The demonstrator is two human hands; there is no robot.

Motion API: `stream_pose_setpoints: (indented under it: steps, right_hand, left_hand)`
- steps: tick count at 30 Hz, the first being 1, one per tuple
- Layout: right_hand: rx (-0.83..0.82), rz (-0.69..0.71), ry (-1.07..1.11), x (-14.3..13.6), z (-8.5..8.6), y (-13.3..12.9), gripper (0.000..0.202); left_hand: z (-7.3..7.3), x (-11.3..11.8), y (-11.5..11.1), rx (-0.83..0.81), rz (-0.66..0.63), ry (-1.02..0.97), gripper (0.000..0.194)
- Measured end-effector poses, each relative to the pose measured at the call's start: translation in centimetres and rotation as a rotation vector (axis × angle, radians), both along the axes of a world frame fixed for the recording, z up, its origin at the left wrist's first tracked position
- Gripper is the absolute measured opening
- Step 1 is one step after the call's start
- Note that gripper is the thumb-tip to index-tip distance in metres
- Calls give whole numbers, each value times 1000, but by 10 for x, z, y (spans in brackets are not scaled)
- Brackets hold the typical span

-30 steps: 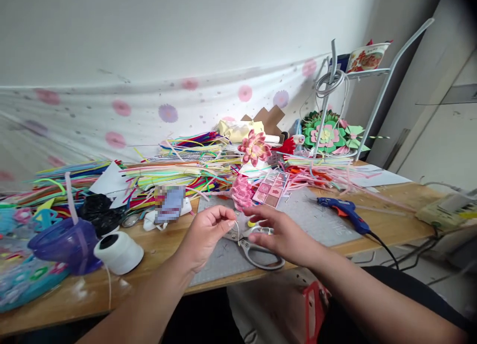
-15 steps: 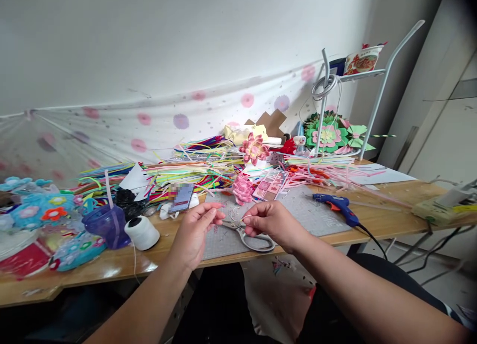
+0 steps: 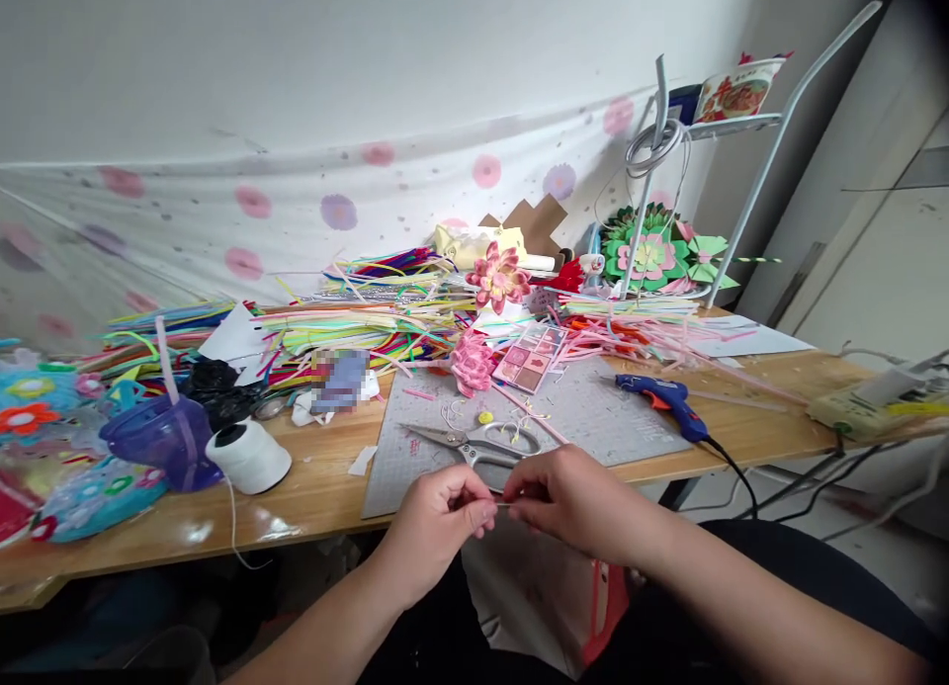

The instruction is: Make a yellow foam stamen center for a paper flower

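Note:
My left hand (image 3: 445,512) and my right hand (image 3: 567,497) are close together in front of the table's near edge. Each pinches a thin pale strand (image 3: 503,505), a short piece of which shows between the fingertips. Its exact kind is too small to make out. Just beyond my fingers, a pair of scissors (image 3: 437,434) with grey handles lies on the grey cutting mat (image 3: 392,477). Small pale-tipped strands (image 3: 517,426) and a small yellow-green piece (image 3: 484,418) lie by the handles. Farther back rests a pink flower (image 3: 473,363) with a pink stem, beside an eyeshadow palette (image 3: 531,357).
A blue glue gun (image 3: 662,400) with a black cable lies at the right. White thread (image 3: 248,456) on a cone and a purple container (image 3: 159,438) stand at the left. Bundles of colourful pipe cleaners (image 3: 348,329) line the back. A metal rack (image 3: 760,171) stands at the right rear.
Both hands have come down from above the scissors to the table's near edge and moved closer together. The scissors and small strands are now uncovered. The view has shifted somewhat.

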State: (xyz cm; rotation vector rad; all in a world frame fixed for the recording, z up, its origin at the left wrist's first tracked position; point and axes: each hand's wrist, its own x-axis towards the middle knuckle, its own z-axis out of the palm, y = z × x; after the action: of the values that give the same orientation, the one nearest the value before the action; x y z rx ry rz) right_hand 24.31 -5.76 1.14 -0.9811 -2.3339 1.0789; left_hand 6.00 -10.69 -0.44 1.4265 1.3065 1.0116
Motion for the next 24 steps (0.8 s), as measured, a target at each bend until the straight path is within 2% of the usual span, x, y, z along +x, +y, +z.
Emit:
stream_pose_setpoints:
  steps: [5,9,11,15,17,20,24]
  right_hand:
    - [-85,-46,-39,8,-5,10,14]
    - [-86,-71,-62,6,-8,19,14]
    - [-92,-103,-71,8,-4,29,14]
    - [-49,-215,-138,24,14,65,13]
    - [-48,-250,-165,33,22,85,12]
    - [-102,-273,-139,38,26,109,9]
    - [-217,-270,0,33,11,128,9]
  left_hand:
    - [-4,-12,14,-23,-63,56,7]
    - [-3,-22,31,58,-146,214,7]
    - [1,-34,45,112,-163,299,8]
    - [16,-71,88,352,-65,557,13]
    - [19,-88,114,421,-150,718,15]
    - [12,-101,146,419,-345,876,18]
    - [-7,-101,165,374,-474,896,20]
